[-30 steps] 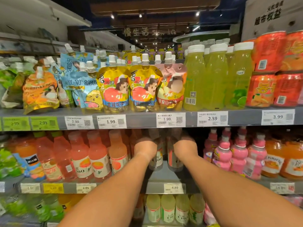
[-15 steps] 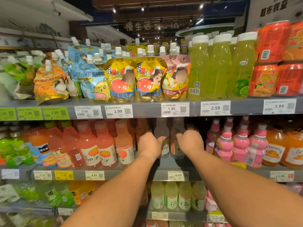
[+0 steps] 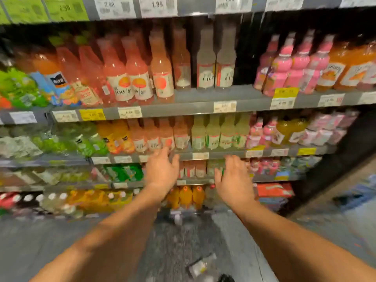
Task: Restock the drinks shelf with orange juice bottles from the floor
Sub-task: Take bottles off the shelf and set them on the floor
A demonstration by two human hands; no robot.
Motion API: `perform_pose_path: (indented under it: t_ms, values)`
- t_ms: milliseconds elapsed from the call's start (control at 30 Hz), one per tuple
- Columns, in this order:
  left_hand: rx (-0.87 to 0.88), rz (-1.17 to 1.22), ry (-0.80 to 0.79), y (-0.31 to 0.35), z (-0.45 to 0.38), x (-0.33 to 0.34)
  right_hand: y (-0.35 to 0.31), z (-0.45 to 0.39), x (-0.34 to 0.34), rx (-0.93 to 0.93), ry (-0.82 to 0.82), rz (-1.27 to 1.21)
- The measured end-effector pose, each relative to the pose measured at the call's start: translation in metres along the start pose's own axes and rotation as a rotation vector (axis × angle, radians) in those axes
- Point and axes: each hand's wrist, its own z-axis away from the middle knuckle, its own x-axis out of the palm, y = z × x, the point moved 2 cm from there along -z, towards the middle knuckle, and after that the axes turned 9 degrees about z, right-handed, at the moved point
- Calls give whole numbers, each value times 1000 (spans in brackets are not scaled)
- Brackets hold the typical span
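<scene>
Hovering: left hand [image 3: 161, 173] + right hand [image 3: 234, 180] | fingers apart, empty | before shelf [image 3: 183, 107]

2 hands [image 3: 161, 176], both empty. 2 clear bottles [image 3: 206, 64] on the upper shelf, 3 orange bottles [image 3: 185, 195] on the bottom shelf, 4 pale green bottles [image 3: 212, 134] mid-shelf. Rest too blurred to count.

Take the middle shelf [image 3: 183, 107] as the marker. On it stand two bottles [image 3: 215, 64] side by side, more bottles to their left, squat ones [image 3: 293, 66] to their right. Below it run three lower shelves of drinks. Both hands [image 3: 162, 171] hang before the third shelf down, apart, above the floor [image 3: 179, 241].
</scene>
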Motion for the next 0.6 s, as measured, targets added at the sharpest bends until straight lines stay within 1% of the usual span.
perform_pose_path:
  t_ms: [67,100,167,233,300,367,433,500,600]
  values:
    - [-116,0,-100,-48,40,35,10,51,46,81,-148,-5]
    - [-164,3,-141,-73,57,54,14,73,68,142,-211,-46]
    - [-248,25,-185,-114,89,90,21,107,109,246,-296,-144]
    - [-305,44,-220,-150,112,125,30,135,155,268,-376,-113]
    - [-334,57,-227,-185,128,164,46,158,204,290,-418,-51]
    - [-385,74,-225,-224,135,210,66,177,259,305,-433,-50]
    - [-449,80,-220,-268,132,265,86,192,327,314,-473,-65]
    - [-462,76,-218,-317,126,328,106,211,403,347,-540,-39]
    - [-485,106,-173,-395,112,426,141,249,525,547,-607,-99]
